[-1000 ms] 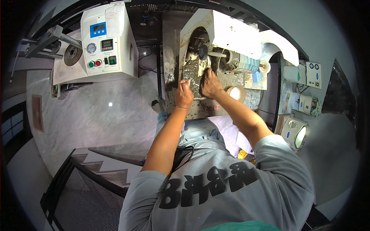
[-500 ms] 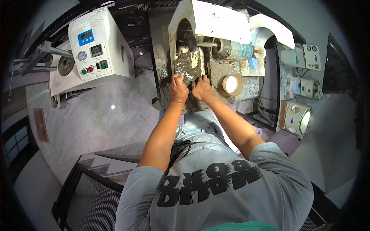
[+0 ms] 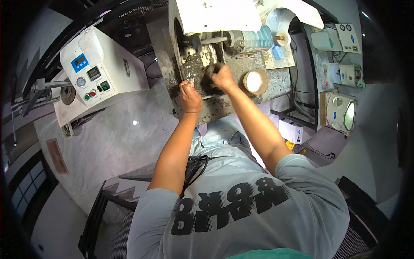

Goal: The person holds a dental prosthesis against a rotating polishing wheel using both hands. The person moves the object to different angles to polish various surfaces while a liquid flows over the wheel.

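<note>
The desk (image 3: 278, 83) in front of me is spattered grey. Nearest is my left hand (image 3: 190, 98), its fingers pinching a small pale piece (image 3: 191, 80) at their tips, too small to show its long axis. To the right and slightly farther off, my right hand (image 3: 223, 79) curls its fingers by the wet sludge (image 3: 193, 66); blur means I cannot tell what they grip. The sludge stretches away beyond the piece, toward a dark wheel (image 3: 196, 43).
</note>
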The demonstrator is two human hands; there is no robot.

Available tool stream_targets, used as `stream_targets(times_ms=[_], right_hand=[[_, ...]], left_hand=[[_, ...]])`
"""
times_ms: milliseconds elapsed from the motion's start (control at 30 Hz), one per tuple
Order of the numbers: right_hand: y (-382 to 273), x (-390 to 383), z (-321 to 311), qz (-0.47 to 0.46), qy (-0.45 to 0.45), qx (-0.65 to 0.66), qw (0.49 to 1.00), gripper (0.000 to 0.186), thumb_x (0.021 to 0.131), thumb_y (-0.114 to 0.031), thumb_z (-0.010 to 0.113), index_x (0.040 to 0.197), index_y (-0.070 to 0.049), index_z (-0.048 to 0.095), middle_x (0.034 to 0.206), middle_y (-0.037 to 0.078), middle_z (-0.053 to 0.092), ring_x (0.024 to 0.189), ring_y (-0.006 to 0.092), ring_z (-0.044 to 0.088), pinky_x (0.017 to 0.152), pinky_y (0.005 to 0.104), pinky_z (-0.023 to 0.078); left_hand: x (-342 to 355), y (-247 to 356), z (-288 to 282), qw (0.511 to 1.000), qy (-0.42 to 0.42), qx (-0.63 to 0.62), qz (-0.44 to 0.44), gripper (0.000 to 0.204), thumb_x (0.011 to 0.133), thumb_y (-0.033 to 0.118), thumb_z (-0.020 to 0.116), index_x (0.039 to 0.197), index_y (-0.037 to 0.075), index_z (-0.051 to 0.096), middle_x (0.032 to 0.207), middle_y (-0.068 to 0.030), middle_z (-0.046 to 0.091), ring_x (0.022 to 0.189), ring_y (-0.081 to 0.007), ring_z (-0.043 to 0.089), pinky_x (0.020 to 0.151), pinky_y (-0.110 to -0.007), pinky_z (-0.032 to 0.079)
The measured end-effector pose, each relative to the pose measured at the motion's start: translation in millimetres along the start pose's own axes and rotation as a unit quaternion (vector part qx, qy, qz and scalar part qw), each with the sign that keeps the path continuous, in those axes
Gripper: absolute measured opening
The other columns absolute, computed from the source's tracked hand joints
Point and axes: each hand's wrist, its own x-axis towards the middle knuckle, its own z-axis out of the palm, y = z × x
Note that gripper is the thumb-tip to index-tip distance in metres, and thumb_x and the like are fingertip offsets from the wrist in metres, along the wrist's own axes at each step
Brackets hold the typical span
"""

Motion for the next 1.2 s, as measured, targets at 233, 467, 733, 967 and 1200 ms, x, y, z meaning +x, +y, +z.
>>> stream_targets(times_ms=[233,467,733,967,1200], right_hand=[[-15,-6,2,-0.178,-0.177,-0.274,0.928,0.090,0.069,-0.020,0.081,0.140,0.011,0.036,0.146,0.036,0.033,0.140,0.0406,0.032,0.117,0.0363,0.030],[-7,1,12,-0.278,-0.172,-0.173,0.929,0.048,0.068,0.001,0.066,0.116,0.003,0.064,0.108,0.031,0.063,0.101,0.0398,0.064,0.089,0.0421,0.052],[-3,24,23,-0.354,-0.141,-0.283,0.880,0.067,0.088,-0.025,0.063,0.142,0.005,0.036,0.148,0.028,0.037,0.133,0.0413,0.043,0.114,0.0440,0.035],[-12,12,1,-0.299,-0.281,-0.324,0.852,0.046,0.075,-0.005,0.061,0.120,0.005,0.058,0.114,0.031,0.061,0.098,0.0421,0.064,0.084,0.0441,0.054],[-16,2,19,-0.318,-0.257,-0.279,0.869,0.053,0.094,-0.026,0.054,0.137,0.005,0.046,0.147,0.030,0.036,0.140,0.0404,0.032,0.118,0.0392,0.027]], left_hand=[[-1,-3,-5,1.000,-0.004,0.005,-0.009,0.015,0.099,0.012,0.048,0.107,0.000,0.051,0.106,-0.0234,0.054,0.094,-0.0443,0.056,0.080,-0.050,0.047],[2,-3,-9,1.000,-0.009,0.004,-0.011,0.012,0.100,0.014,0.047,0.102,0.002,0.049,0.106,-0.0243,0.054,0.094,-0.0456,0.056,0.080,-0.051,0.047],[4,4,-3,0.999,-0.013,-0.016,-0.036,0.015,0.101,0.017,0.046,0.102,0.001,0.045,0.105,-0.0260,0.053,0.095,-0.0471,0.055,0.081,-0.052,0.045],[6,-8,-24,0.999,-0.042,-0.020,-0.026,0.017,0.101,0.016,0.047,0.098,0.000,0.042,0.100,-0.0261,0.052,0.089,-0.0466,0.053,0.079,-0.051,0.044],[8,-6,-23,0.996,-0.061,-0.018,-0.060,0.017,0.101,0.015,0.048,0.101,-0.001,0.044,0.091,-0.0218,0.054,0.083,-0.0403,0.055,0.076,-0.047,0.045]])
